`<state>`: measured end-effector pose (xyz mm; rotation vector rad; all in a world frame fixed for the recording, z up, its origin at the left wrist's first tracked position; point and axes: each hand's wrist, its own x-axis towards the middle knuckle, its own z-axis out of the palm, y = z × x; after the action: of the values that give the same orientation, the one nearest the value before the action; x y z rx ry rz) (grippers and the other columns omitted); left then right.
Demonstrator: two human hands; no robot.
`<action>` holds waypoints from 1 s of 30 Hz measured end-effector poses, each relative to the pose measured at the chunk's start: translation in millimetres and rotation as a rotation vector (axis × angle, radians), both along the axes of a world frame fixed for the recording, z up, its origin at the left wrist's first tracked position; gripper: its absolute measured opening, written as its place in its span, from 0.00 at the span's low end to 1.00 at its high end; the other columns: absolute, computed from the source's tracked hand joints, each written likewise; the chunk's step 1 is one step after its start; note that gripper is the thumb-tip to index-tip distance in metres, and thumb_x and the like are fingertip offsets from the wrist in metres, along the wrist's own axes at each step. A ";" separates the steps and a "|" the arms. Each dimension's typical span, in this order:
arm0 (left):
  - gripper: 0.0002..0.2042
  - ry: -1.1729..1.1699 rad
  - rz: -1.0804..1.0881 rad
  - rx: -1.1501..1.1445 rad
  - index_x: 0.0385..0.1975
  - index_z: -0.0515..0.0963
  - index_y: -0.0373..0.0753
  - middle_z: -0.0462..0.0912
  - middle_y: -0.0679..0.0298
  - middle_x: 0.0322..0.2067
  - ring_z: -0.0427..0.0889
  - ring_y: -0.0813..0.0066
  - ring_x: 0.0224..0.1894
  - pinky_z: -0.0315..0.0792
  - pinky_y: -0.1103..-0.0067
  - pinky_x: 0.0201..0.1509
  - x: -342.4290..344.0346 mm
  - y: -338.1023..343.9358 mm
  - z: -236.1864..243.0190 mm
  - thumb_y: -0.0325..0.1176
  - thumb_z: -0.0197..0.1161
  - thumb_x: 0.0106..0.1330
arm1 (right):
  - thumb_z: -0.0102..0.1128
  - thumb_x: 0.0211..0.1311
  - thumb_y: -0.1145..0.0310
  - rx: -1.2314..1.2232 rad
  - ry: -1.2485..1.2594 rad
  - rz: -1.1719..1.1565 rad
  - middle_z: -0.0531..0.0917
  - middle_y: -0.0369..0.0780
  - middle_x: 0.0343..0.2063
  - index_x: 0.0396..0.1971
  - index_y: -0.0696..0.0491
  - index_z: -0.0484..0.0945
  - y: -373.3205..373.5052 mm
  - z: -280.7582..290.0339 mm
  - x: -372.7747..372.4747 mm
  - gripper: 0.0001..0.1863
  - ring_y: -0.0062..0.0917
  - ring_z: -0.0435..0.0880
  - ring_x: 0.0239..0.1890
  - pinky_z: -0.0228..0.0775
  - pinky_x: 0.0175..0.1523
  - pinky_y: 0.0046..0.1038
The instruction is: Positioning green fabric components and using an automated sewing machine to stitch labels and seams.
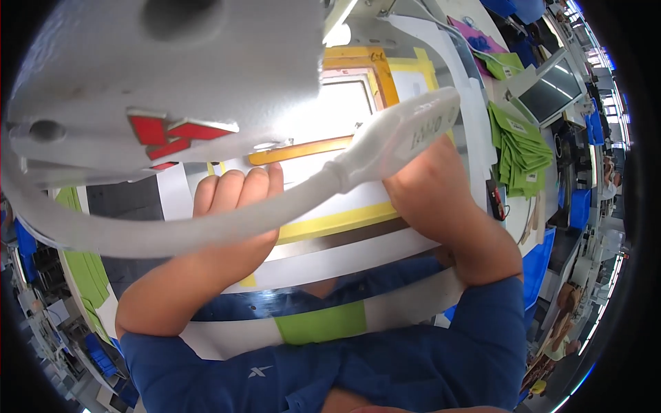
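Observation:
My left hand [237,189] lies on the white work surface with its fingers side by side, stretched toward the near edge of an orange frame [299,149]. A pale cable [206,230] in the foreground crosses in front of that hand. Over to the right, my right hand [430,182] rests beside the same frame; a white cable connector [406,127] hides its fingers. Inside the frame is a brightly lit white area [348,100]. Yellow tape [337,221] borders the white sheet beneath.
A large grey machine head [227,76] with a red mark fills the upper left, close above my left hand. Green cloth pieces [516,148] are piled at the right near a screen [547,89]. More green pieces [86,268] lie at the left. A blue bin [540,265] stands lower right.

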<state>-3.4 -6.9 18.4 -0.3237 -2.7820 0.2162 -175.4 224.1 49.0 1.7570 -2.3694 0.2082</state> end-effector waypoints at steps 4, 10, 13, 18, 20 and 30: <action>0.29 -0.155 -0.061 0.151 0.60 0.81 0.30 0.81 0.44 0.56 0.81 0.47 0.56 0.74 0.59 0.58 9.2 15.8 9.3 0.39 0.73 0.60 | 0.63 0.54 0.68 0.165 -0.044 0.016 0.79 0.42 0.35 0.33 0.53 0.77 4.4 6.9 13.4 0.08 0.30 0.80 0.33 0.70 0.38 0.34; 0.46 -0.424 -0.122 0.459 0.71 0.70 0.29 0.66 0.31 0.69 0.71 0.32 0.69 0.67 0.50 0.72 3.4 33.5 3.5 0.54 0.77 0.58 | 0.62 0.56 0.68 0.088 -0.216 0.090 0.84 0.55 0.57 0.34 0.54 0.77 3.0 -12.6 34.2 0.08 0.25 0.80 0.20 0.73 0.27 0.29; 0.46 -0.470 -0.100 0.483 0.73 0.70 0.33 0.63 0.31 0.70 0.68 0.31 0.71 0.64 0.48 0.73 -2.0 30.8 5.0 0.55 0.78 0.58 | 0.62 0.58 0.68 0.129 -0.260 0.074 0.82 0.59 0.61 0.37 0.56 0.78 2.1 -17.9 34.3 0.10 0.27 0.82 0.18 0.74 0.26 0.29; 0.46 -0.493 -0.063 0.498 0.75 0.69 0.40 0.62 0.31 0.71 0.66 0.31 0.71 0.62 0.48 0.74 -6.6 27.3 0.2 0.57 0.77 0.58 | 0.61 0.60 0.68 0.186 -0.266 0.059 0.80 0.61 0.62 0.42 0.59 0.78 2.7 -17.7 31.7 0.13 0.30 0.84 0.18 0.76 0.25 0.30; 0.47 -0.484 -0.055 0.449 0.75 0.69 0.41 0.62 0.32 0.71 0.67 0.31 0.71 0.64 0.49 0.73 -6.4 27.7 1.3 0.60 0.76 0.59 | 0.61 0.61 0.69 0.185 -0.289 0.070 0.79 0.63 0.63 0.44 0.60 0.78 2.8 -19.3 30.9 0.14 0.32 0.85 0.18 0.77 0.24 0.31; 0.48 -0.574 -0.034 0.561 0.76 0.69 0.42 0.69 0.34 0.66 0.74 0.33 0.66 0.70 0.53 0.68 -17.5 27.1 -1.8 0.62 0.76 0.57 | 0.61 0.60 0.70 0.194 -0.268 0.030 0.79 0.64 0.63 0.46 0.62 0.79 5.5 -18.5 31.6 0.16 0.32 0.85 0.17 0.76 0.23 0.31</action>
<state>-21.0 20.2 16.6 -0.3221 -3.2117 -0.7698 -143.7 229.6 30.5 1.9624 -2.6286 0.2389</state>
